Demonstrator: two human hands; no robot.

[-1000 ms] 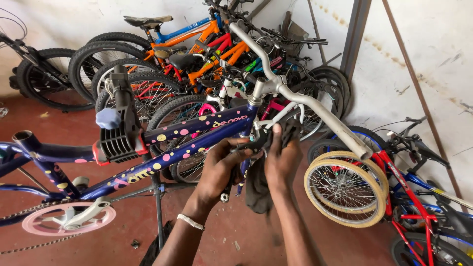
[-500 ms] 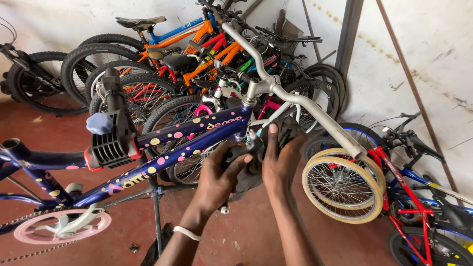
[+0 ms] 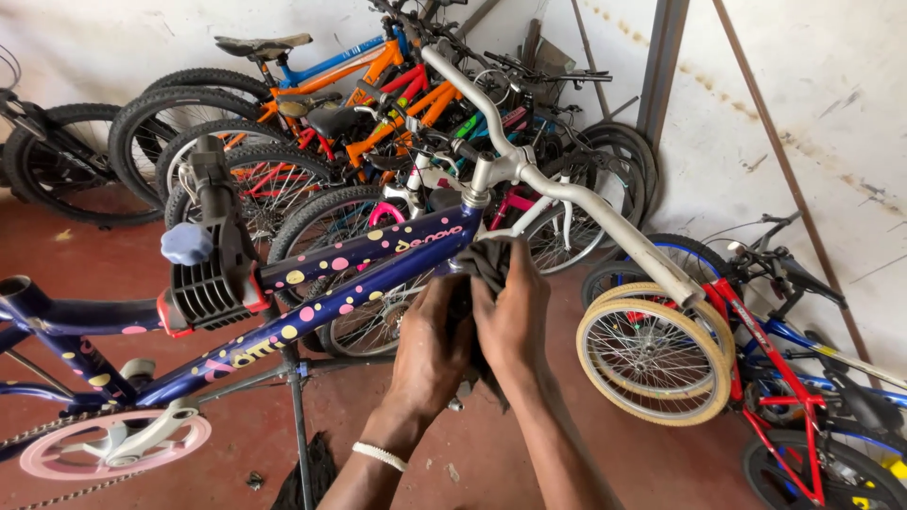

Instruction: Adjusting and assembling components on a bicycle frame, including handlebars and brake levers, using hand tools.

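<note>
Red concrete floor (image 3: 661, 472) and a stained white wall are framing a bike workshop. Both hands, left (image 3: 433, 345) and right (image 3: 512, 316), are clutching a dark rag (image 3: 487, 260) against the purple polka-dot bike frame (image 3: 359, 269), just below its head tube. A black repair-stand clamp (image 3: 213, 283) is gripping the frame, with parked bicycles (image 3: 312, 123) standing behind.

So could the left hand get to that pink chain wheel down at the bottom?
Probably yes. The left hand is up by the frame with the dark rag, and the pink chain wheel sits lower left with only open floor and the thin stand pole between, though it would have to let go first.
</note>
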